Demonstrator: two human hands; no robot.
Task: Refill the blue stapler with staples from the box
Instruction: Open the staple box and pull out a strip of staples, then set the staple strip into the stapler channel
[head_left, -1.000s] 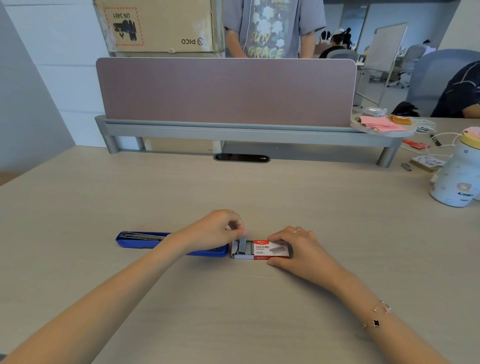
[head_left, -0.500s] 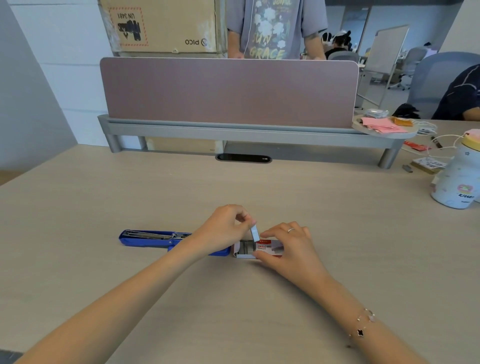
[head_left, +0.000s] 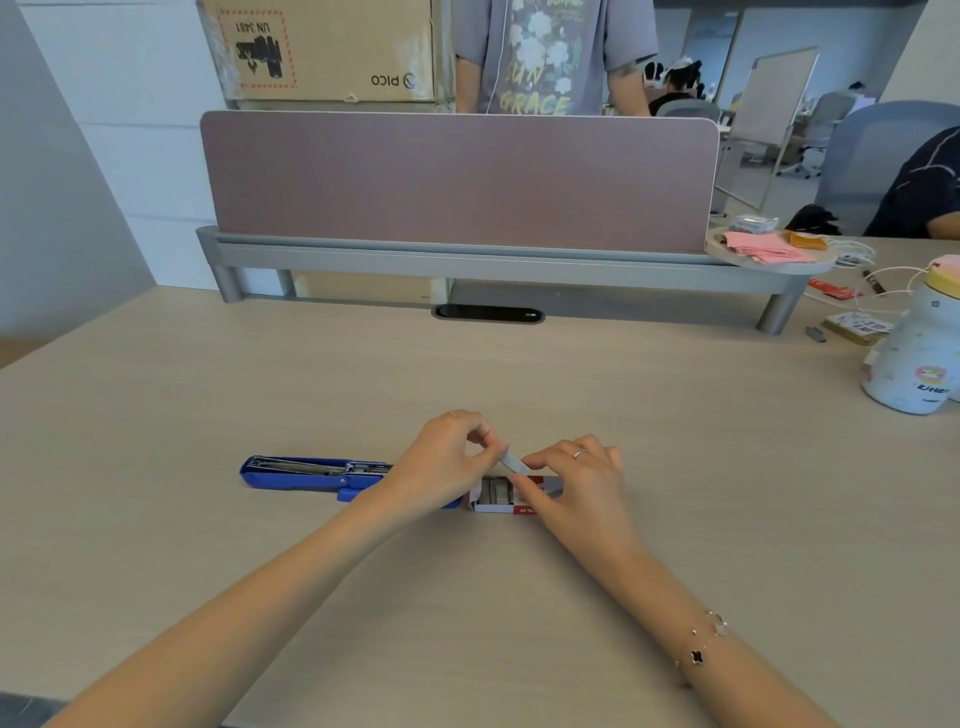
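Pale wood desk (head_left: 675, 493) carries everything. Lying opened flat at the left, the blue stapler (head_left: 311, 473) shows its metal rail. Just beside its right end sits the staple box (head_left: 511, 498), open. Her right hand (head_left: 576, 486) steadies the box; her left hand (head_left: 447, 467) pinches a strip of staples (head_left: 514, 461) above it.

A single head-worn wide-angle view looks forward and down over the desk (head_left: 675, 467), both forearms reaching in from the bottom edge (straight lines bow near the borders); the hands sit close below centre, the divider panel (head_left: 457, 182) farther back
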